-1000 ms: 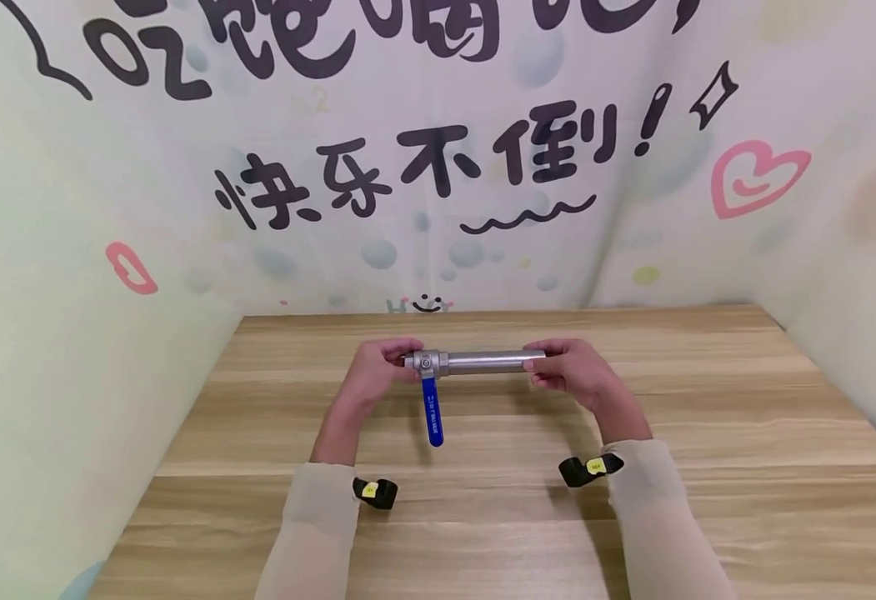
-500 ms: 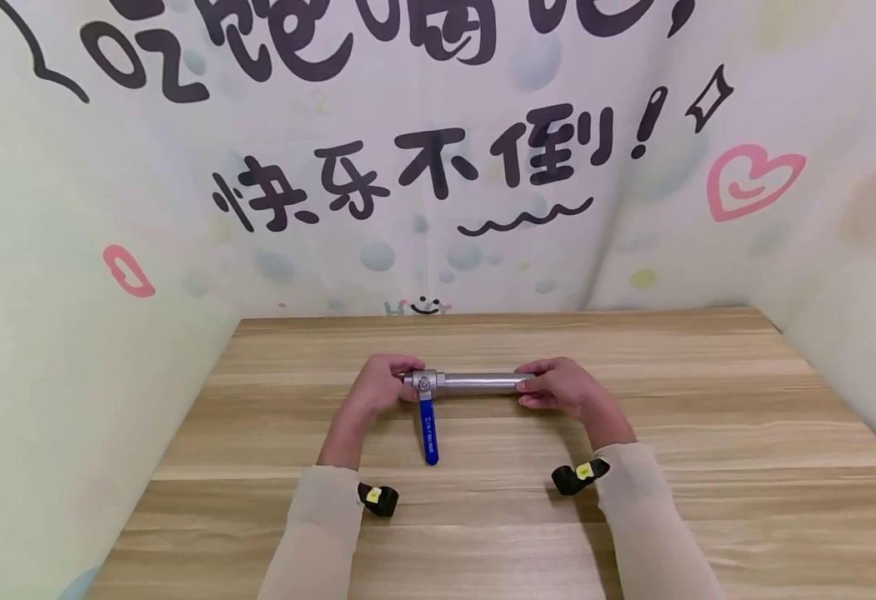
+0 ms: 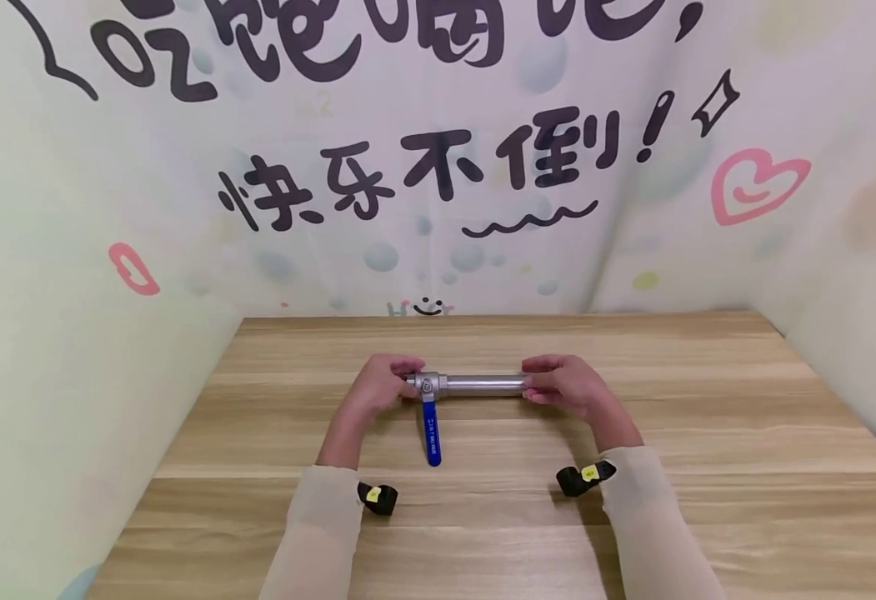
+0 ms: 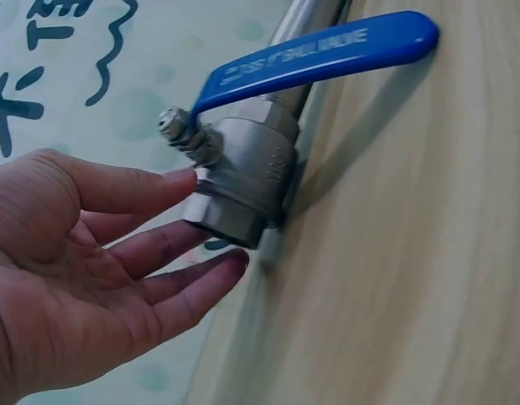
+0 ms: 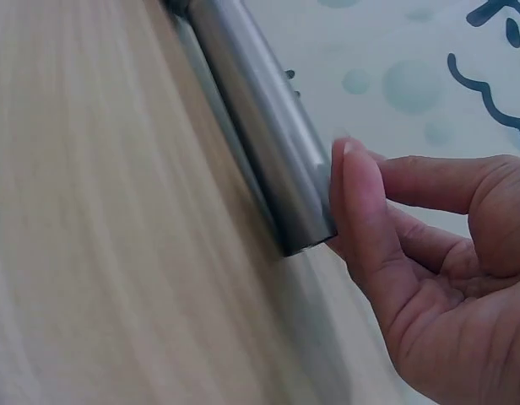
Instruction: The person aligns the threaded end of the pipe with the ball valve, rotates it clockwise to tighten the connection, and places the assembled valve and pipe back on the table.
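A steel ball valve (image 3: 427, 385) with a blue lever handle (image 3: 431, 433) lies on the wood-grain table (image 3: 483, 517), a plain steel pipe (image 3: 486, 384) extending from its right side. My left hand (image 3: 382, 382) is at the valve's free end. In the left wrist view, its thumb reaches the hex end (image 4: 224, 221), with the other fingers loosely extended beneath. My right hand (image 3: 567, 383) is beside the pipe's right end. The right wrist view shows relaxed fingers (image 5: 365, 198) right at the pipe's end (image 5: 306, 228), not wrapped round it. The lever points toward me.
A pale cloth backdrop (image 3: 422, 267) with black lettering and pink hearts rises behind the table's far edge. Similar pale walls stand at the left and right. Black wrist cameras (image 3: 379, 498) sit at both sleeves.
The valve and pipe came nearer to me and down onto the table, then stayed put. My right fingers have loosened and slid slightly right off the pipe's end; the left hand has barely moved lately.
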`<state>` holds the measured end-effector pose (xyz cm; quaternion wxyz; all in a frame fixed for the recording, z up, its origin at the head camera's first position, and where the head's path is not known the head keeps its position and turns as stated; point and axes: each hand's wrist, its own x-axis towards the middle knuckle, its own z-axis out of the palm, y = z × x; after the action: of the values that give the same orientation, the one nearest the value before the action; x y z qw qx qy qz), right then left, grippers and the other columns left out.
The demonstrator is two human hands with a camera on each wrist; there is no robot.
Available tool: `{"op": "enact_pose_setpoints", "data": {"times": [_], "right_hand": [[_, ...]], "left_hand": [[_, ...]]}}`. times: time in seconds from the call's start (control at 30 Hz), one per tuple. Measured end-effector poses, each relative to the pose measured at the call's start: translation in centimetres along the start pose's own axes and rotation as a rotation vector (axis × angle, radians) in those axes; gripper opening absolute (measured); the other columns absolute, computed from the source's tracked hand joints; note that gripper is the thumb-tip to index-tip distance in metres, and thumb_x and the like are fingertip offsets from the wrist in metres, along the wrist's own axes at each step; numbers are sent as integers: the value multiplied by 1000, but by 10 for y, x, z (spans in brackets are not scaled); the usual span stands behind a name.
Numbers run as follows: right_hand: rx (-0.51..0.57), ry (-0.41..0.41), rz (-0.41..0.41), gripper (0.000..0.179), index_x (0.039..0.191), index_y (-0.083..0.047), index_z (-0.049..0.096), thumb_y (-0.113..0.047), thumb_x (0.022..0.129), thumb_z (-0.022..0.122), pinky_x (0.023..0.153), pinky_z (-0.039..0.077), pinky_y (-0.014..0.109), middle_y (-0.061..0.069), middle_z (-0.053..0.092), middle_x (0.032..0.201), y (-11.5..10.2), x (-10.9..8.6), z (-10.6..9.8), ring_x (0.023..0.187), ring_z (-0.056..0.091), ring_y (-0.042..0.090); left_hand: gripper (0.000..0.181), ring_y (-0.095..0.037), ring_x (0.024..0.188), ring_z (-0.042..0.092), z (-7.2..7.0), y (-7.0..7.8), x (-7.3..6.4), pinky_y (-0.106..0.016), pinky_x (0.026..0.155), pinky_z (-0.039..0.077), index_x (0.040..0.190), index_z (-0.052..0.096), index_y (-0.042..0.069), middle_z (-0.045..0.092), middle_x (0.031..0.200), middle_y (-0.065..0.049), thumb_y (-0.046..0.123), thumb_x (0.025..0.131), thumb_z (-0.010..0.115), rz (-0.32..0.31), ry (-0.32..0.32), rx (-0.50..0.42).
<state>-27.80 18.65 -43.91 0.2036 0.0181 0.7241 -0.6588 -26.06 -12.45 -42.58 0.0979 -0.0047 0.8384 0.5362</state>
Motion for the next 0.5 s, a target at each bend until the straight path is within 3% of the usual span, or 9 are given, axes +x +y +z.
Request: {"op": "enact_pose_setpoints", "data": {"times": [0.1,0.2,0.3,0.43,0.5], "right_hand": [[1,14,-59,49,138,12,41,-2,95,57,73,59,23,22,59,117,-6,-6,-3,77,67,12],[-36,35,-97,50,139,12,40,-6,95,58,74,59,25,29,53,128,-12,-12,-6,81,68,15],[-123,32,-151,57,143,8,38,-14,95,61,83,59,32,30,47,138,-20,-17,-10,97,69,25],[-408,56,-266,70,148,-2,35,-32,93,66,99,50,48,24,42,148,-31,-28,-22,124,54,36],[-617,91,-318,76,150,-8,34,-42,91,66,102,45,55,21,40,150,-35,-35,-27,128,49,41]], "left_hand": [[43,-29,121,57,-7,5,-2,-43,103,47,128,62,6,63,128,-13,-6,86,62,24,56,-37],[33,-27,119,58,-15,11,-4,-40,102,48,126,63,8,64,127,-12,5,94,59,41,155,-80],[31,-27,121,57,-21,18,-8,-43,103,47,127,63,11,63,128,-11,18,98,57,52,217,-45],[42,-30,131,49,-27,25,-15,-50,107,42,137,56,18,55,139,-9,37,100,52,83,192,120],[53,-34,139,37,-31,27,-20,-56,111,34,145,47,21,44,149,-10,43,98,54,135,134,271]]}}
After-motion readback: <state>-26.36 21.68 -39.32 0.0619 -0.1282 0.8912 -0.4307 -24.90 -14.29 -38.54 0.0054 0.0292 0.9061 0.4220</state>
